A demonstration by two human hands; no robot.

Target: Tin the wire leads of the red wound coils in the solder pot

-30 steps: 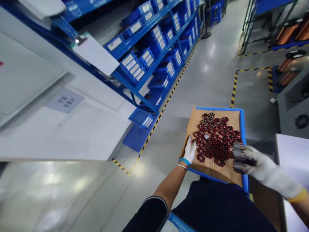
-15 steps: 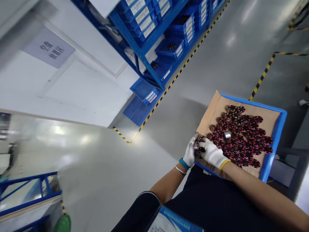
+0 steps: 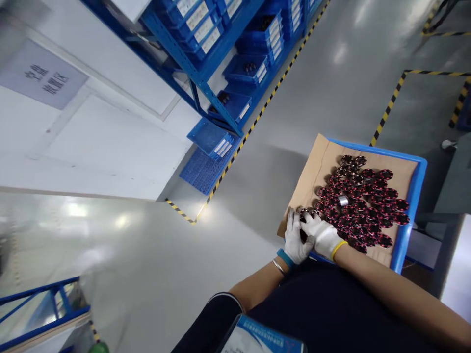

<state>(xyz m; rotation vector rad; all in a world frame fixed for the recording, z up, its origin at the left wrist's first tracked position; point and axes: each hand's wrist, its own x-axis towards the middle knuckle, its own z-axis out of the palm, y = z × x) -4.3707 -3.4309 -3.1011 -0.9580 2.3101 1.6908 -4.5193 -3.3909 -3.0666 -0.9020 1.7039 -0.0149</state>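
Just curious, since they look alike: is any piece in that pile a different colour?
Yes, the silvery metal piece near the pile's middle; the round parts around it are all dark with red.

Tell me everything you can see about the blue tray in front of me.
The blue tray looks like a shallow plastic rectangle with a low raised rim. A brown cardboard sheet lines it and overhangs its left edge. On the sheet lies a dense heap of dark round parts with red marks, one silvery ring among them. The gloved left hand and right hand meet at its near left corner, on the parts there.
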